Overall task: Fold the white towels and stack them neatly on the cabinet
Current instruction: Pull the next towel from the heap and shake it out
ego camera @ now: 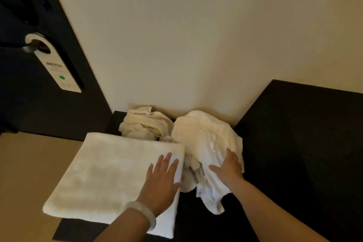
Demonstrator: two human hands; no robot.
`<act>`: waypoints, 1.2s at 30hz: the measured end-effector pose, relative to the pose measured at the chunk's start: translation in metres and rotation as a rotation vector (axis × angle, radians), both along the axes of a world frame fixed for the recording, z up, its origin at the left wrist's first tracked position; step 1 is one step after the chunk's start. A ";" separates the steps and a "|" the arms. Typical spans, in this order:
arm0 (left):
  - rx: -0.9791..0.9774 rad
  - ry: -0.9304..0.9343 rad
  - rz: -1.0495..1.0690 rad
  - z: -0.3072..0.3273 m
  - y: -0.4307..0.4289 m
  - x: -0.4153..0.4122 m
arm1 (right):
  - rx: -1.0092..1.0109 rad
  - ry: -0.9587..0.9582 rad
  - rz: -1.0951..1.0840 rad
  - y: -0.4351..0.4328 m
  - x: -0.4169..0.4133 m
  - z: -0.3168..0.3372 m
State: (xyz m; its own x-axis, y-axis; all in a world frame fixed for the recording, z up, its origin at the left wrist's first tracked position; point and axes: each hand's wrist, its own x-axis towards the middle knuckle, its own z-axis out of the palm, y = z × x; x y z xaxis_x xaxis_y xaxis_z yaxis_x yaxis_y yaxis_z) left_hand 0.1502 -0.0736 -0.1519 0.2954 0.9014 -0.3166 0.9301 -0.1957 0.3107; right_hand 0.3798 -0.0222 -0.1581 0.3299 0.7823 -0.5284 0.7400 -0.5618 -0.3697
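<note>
Left hand [161, 179] spread flat on the folded towel [102, 175] at the cabinet's [206, 226] left edge. Right hand [227, 169] on the crumpled towel [206, 135] beside it, grip unclear. Limp, light cloth; best taken by its corners.

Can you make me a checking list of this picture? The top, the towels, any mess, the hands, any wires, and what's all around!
Surface: dark cabinet top, mostly covered by towels.
Job's things: one folded towel lying flat, its left part jutting past the cabinet edge; a crumpled towel beside it; a second crumpled towel at the back against the wall.
Clutter: nothing seen.
Grippers: left hand, with a bracelet on its wrist, lies flat on the folded towel; right hand rests on the crumpled towel, grip unclear.
Cables: nothing seen.
Surroundings: dark door with a door hanger on its handle, beige floor, dark panel to the right.
</note>
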 end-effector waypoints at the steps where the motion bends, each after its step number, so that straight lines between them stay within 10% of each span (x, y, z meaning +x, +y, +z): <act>1: 0.016 0.002 -0.002 -0.001 0.008 0.014 | -0.044 0.008 -0.010 0.008 0.007 -0.003; 11: -0.108 0.144 0.097 -0.031 0.137 0.091 | -0.124 -0.088 0.106 0.037 0.030 -0.053; 17: -0.076 0.309 0.128 -0.024 0.153 0.098 | 0.144 0.236 -0.208 0.057 0.035 -0.019; 24: 0.096 -0.246 0.328 0.104 0.171 0.094 | 0.393 0.451 -0.211 0.079 0.058 0.101; 36: 0.483 -0.815 0.032 0.366 0.161 0.172 | 0.929 0.631 -0.366 0.035 0.190 0.372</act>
